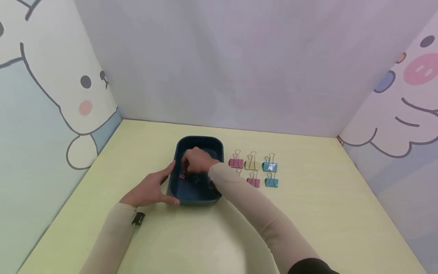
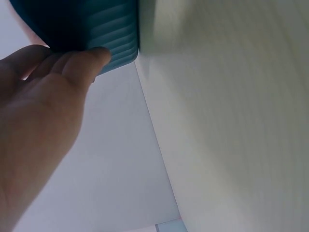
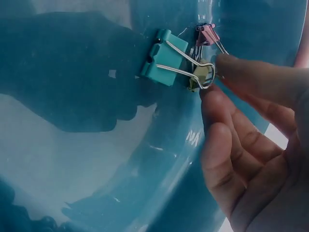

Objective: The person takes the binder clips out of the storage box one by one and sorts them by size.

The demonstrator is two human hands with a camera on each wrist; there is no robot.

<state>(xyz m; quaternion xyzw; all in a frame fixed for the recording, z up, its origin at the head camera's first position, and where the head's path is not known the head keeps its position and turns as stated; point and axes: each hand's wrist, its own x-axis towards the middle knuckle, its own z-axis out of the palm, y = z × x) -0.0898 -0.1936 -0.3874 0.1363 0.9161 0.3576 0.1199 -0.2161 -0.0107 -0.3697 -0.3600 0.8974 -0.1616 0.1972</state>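
A dark teal plastic bin stands on the table. Spread along its left side from outside, my left hand rests its thumb at the front corner and its fingers near the rim. My right hand reaches inside. In the right wrist view, its thumb and fingertips pinch the wire handles of a teal binder clip. Just behind those handles lies a small yellow binder clip, partly covered. A small pink binder clip sits beyond the thumb.
Right of the bin, binder clips lie in two rows: pink, yellow and blue behind, another pink and blue in front. My right sleeve partly hides one more. Walls rise behind and at both sides.
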